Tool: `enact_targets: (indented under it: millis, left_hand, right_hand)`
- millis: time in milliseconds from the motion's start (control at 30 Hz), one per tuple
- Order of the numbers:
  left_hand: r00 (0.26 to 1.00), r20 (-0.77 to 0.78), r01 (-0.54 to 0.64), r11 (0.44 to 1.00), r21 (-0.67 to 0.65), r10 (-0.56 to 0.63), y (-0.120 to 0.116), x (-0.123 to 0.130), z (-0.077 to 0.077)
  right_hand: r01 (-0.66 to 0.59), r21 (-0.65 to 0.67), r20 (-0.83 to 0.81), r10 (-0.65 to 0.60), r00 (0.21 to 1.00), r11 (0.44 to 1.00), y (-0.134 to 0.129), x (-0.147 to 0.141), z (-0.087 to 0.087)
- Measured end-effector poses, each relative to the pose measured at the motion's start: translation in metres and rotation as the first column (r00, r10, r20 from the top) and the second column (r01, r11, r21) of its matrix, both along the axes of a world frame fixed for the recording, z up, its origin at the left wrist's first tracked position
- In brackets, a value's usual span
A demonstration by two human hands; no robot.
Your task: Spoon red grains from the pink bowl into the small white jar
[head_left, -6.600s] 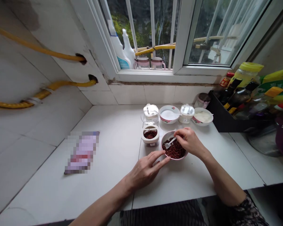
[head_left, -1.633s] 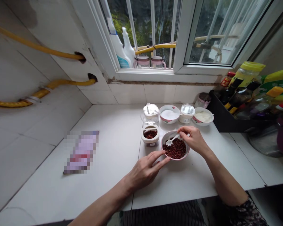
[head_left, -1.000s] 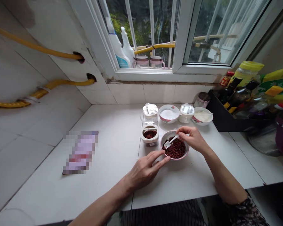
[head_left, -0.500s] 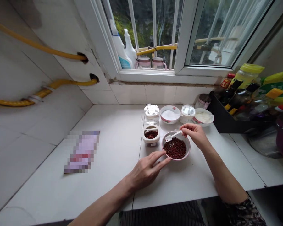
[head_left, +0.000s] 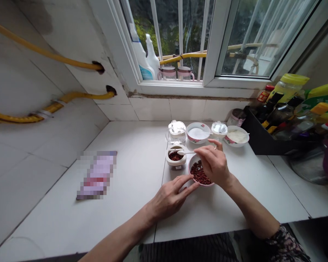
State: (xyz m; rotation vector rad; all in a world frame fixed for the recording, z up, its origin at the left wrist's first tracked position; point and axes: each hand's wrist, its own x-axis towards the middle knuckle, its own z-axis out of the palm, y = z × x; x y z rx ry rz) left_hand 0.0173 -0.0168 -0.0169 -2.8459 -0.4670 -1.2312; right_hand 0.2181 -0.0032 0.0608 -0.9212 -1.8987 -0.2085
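Note:
My right hand (head_left: 214, 163) pinches a small white spoon (head_left: 184, 153), whose bowl is over the opening of a cream jar (head_left: 167, 157) with dark red peppercorn-like pieces inside. The spoon's contents cannot be made out. Below and partly behind that hand is a pink-rimmed bowl (head_left: 190, 174) of the same dark red pieces (head_left: 199, 173). My left hand (head_left: 171, 196) has its fingers spread, with fingertips touching the near left rim of this bowl. The jar's clear lid stands raised at its back.
Behind stand a lidded jar (head_left: 176, 129), a bowl of white grains (head_left: 198, 133), another lidded jar (head_left: 219, 129) and a bowl of pale contents (head_left: 236, 136). A black bottle box (head_left: 258, 142) is at right, a purple packet (head_left: 98, 174) at left.
My right hand has moved left with the spoon, from above the bowl of red pieces to the open jar. My left hand remains at the bowl's rim.

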Motion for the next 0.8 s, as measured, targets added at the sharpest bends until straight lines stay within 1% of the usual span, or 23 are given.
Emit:
enact_targets:
  millis: [67, 133, 200, 267, 333, 400, 433, 533, 600, 667, 733, 800]
  left_hand:
    - [1.0, -0.008, 0.002, 1.0, -0.007, -0.002, 0.0, 0.0, 0.0]
    - [1.0, -0.013, 0.005, 1.0, -0.011, -0.005, 0.0, -0.001, 0.0]
    - [1.0, -0.012, 0.007, 1.0, -0.013, -0.007, 0.0, -0.001, 0.001]
    - [1.0, -0.01, 0.01, 1.0, -0.013, -0.01, -0.001, -0.001, 0.001]
    - [1.0, -0.009, 0.009, 1.0, -0.012, -0.009, -0.001, -0.001, 0.002]
    - [1.0, -0.005, 0.005, 1.0, -0.011, -0.005, -0.001, -0.001, 0.002]
    - [1.0, -0.004, 0.002, 1.0, -0.011, -0.002, -0.001, -0.001, 0.002]
    - [1.0, -0.009, 0.0, 1.0, -0.011, 0.0, -0.001, -0.001, 0.002]
    - [1.0, -0.015, 0.001, 1.0, -0.014, -0.001, -0.001, -0.002, 0.001]
    - [1.0, -0.019, -0.002, 1.0, -0.018, 0.002, 0.0, -0.002, 0.001]
    - [1.0, -0.021, -0.002, 1.0, -0.014, 0.002, 0.0, -0.002, 0.001]
    - [1.0, -0.018, 0.003, 1.0, -0.01, -0.003, 0.0, -0.002, 0.001]
  right_hand:
    - [0.06, 0.01, -0.061, -0.059, 0.996, 0.998, -0.001, 0.012, 0.005]
    - [0.12, -0.058, -0.079, -0.124, 0.989, 0.991, 0.0, 0.026, 0.008]
    - [0.143, -0.167, 0.022, -0.141, 0.99, 0.975, 0.001, 0.041, 0.007]
    - [0.173, -0.221, 0.141, -0.144, 0.98, 0.96, 0.002, 0.05, 0.002]
    - [0.196, -0.256, 0.236, -0.135, 0.962, 0.947, 0.002, 0.054, -0.003]
    - [0.179, -0.298, 0.272, -0.096, 0.958, 0.938, 0.001, 0.051, -0.007]
    - [0.15, -0.325, 0.265, -0.063, 0.962, 0.934, 0.0, 0.049, -0.008]
    - [0.052, -0.38, 0.189, 0.022, 0.982, 0.924, -0.003, 0.043, -0.006]
    - [0.047, -0.381, 0.149, 0.011, 0.989, 0.923, -0.003, 0.043, -0.004]
    - [0.078, -0.386, 0.135, -0.027, 0.991, 0.919, -0.003, 0.045, -0.003]
    - [0.092, -0.418, 0.137, -0.038, 0.99, 0.904, -0.002, 0.046, -0.004]
    - [0.078, -0.468, 0.14, -0.014, 0.99, 0.88, -0.001, 0.045, -0.006]
